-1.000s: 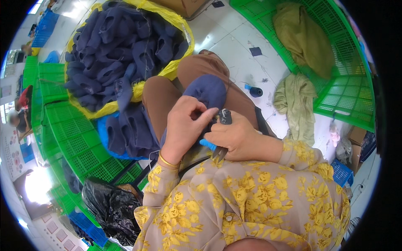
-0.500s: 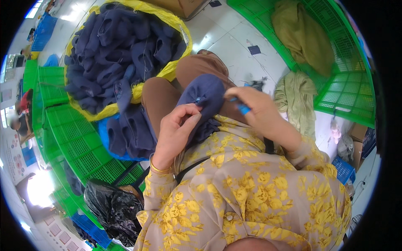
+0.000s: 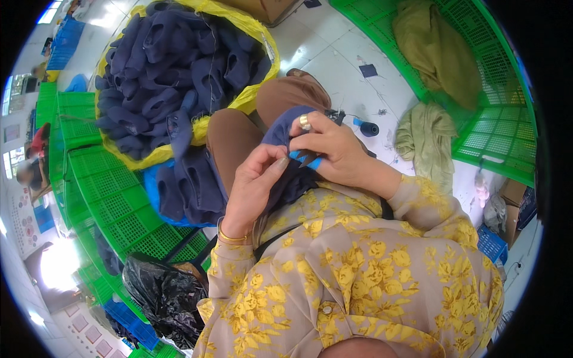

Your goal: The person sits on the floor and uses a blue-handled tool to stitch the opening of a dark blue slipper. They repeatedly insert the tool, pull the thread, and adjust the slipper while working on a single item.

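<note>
A navy fabric piece (image 3: 276, 132), rounded like a slipper or shoe upper, lies across my lap and knee. My left hand (image 3: 253, 185) is closed, with thumb and forefinger pinched at the piece. My right hand (image 3: 331, 149) reaches over the piece from the right, fingers curled, their tips close to the left fingertips. Bright blue bits show at its lower fingers, with dark pointed shapes between them; whether these are a wrap or a small tool I cannot tell. A gold ring sits on one right finger. More navy pieces (image 3: 200, 188) hang beside my left knee.
A yellow sack (image 3: 276, 51) heaped with similar navy pieces stands ahead on the left. Green crates (image 3: 113, 203) line the left side; a large green crate (image 3: 498, 134) stands right with olive cloth. A dark spool (image 3: 370, 129) is on the tiled floor. A black plastic bag (image 3: 161, 292) lies lower left.
My right hand has swung left, from beside the navy piece onto it, next to the left fingertips. The left hand keeps its pinch. The spool on the floor now shows.
</note>
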A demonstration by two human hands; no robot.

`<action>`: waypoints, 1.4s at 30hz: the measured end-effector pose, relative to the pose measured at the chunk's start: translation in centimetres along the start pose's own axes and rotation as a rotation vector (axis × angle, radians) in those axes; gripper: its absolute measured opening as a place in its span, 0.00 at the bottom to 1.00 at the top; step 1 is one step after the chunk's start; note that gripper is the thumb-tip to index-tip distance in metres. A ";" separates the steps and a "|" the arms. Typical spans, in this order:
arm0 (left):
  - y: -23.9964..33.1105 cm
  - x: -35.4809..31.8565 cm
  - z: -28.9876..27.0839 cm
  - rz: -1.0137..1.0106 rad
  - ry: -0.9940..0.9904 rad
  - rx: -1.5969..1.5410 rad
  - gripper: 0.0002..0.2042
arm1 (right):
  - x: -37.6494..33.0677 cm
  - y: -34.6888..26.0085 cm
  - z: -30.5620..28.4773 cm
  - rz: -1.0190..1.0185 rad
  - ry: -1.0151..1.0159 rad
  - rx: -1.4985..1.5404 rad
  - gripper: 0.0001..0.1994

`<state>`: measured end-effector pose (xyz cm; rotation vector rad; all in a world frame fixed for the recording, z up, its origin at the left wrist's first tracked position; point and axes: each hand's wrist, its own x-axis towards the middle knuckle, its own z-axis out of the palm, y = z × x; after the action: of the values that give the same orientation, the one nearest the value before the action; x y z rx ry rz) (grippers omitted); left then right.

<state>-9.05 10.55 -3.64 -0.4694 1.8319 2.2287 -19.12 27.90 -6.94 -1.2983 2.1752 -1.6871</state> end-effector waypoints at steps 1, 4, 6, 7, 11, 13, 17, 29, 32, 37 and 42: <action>0.0 0.0 0.1 -0.003 0.005 -0.001 0.03 | 0.1 0.2 0.2 -0.072 0.105 -0.033 0.09; -0.1 -0.4 -0.8 -0.026 0.031 -0.095 0.03 | 1.2 0.6 -1.6 0.675 0.264 0.752 0.06; 0.0 -0.7 -1.2 -0.049 0.018 -0.156 0.02 | 0.6 4.2 -3.5 0.860 0.495 1.179 0.06; 0.0 -0.8 -1.3 -0.063 0.016 -0.187 0.02 | -0.4 7.6 -4.6 0.927 0.621 1.295 0.05; -0.2 -0.4 -1.8 -0.101 -0.010 -0.279 0.01 | -4.6 18.8 -10.6 1.105 1.196 1.238 0.03; -0.3 -0.3 -2.0 -0.113 -0.018 -0.320 0.02 | -7.1 21.2 -13.5 1.043 1.297 1.026 0.03; -0.2 -0.4 -2.8 -0.115 -0.030 -0.469 0.03 | -11.9 24.4 -19.4 0.901 1.267 0.251 0.04; -0.4 3.0 0.3 -0.002 0.474 0.241 0.17 | -12.4 21.9 -19.2 0.649 0.331 -1.042 0.14; -0.9 3.9 0.6 -0.005 0.527 0.424 0.18 | -12.0 21.7 -18.7 0.655 0.224 -1.108 0.16; -2.0 4.8 1.7 0.095 0.639 0.698 0.17 | -13.5 21.5 -19.2 0.783 0.133 -1.248 0.15; -2.9 5.1 1.8 0.154 0.658 0.831 0.17 | -17.9 20.4 -22.7 0.985 0.022 -1.428 0.11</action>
<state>-12.88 12.74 -7.83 -0.9570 2.9490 1.2137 -31.38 57.24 -22.39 0.0259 3.1296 0.3367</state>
